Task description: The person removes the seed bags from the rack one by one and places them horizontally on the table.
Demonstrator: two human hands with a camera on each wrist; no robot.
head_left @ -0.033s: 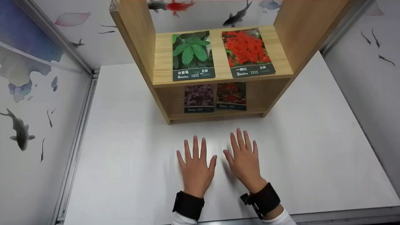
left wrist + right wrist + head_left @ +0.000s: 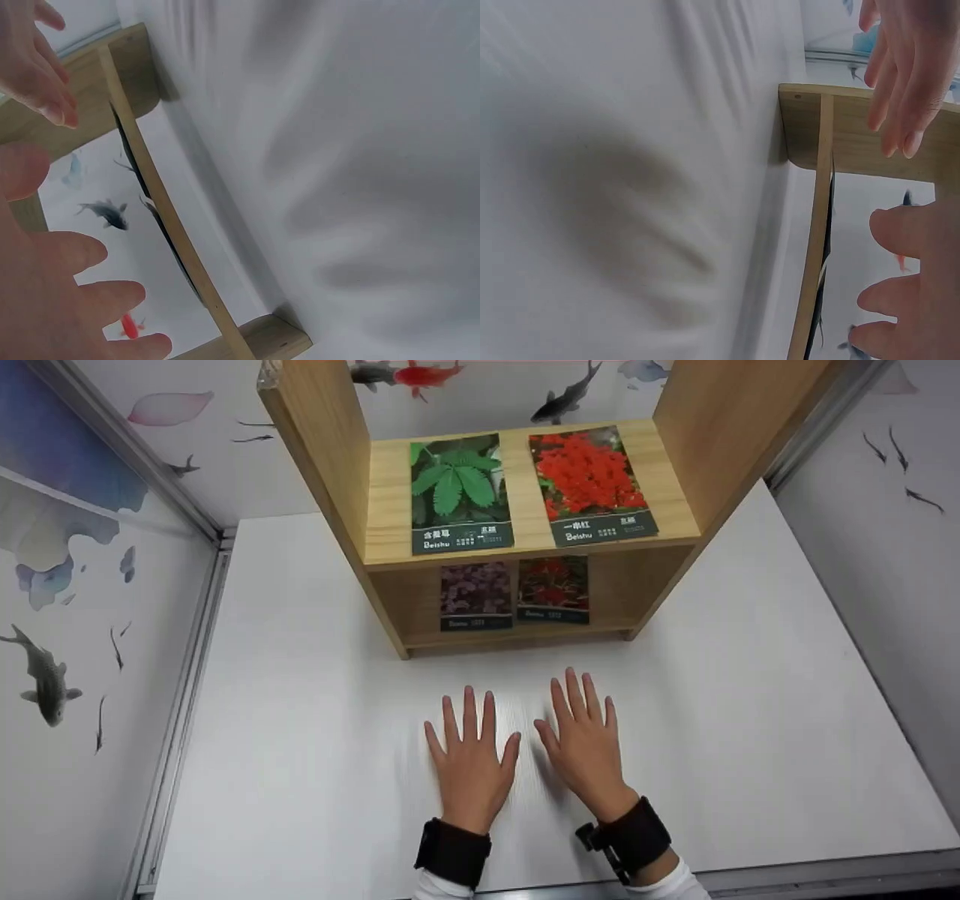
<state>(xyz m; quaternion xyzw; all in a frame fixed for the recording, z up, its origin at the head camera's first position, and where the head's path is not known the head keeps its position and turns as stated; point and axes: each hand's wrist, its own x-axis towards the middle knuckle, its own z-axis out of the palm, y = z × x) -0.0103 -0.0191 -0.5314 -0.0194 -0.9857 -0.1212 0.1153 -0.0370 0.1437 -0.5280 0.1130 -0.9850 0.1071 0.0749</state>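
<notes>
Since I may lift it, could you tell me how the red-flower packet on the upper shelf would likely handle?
The red-flower packet lies flat and thin, so it is probably light and floppy. Its printed face looks glossy, perhaps slippery on the wooden shelf.

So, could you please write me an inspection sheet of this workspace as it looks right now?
Surface: white table, bare where visible.
Job's things: wooden shelf unit stands at the table's back; green-leaf packet and red-flower packet lie on its upper shelf; purple-flower packet and dark red packet on the lower one.
Clutter: nothing seen.
Hands: left hand and right hand lie flat, fingers spread, side by side on the table in front of the shelf, holding nothing.
Cables: nothing seen; black wrist straps only.
Surroundings: walls painted with fish.
</notes>
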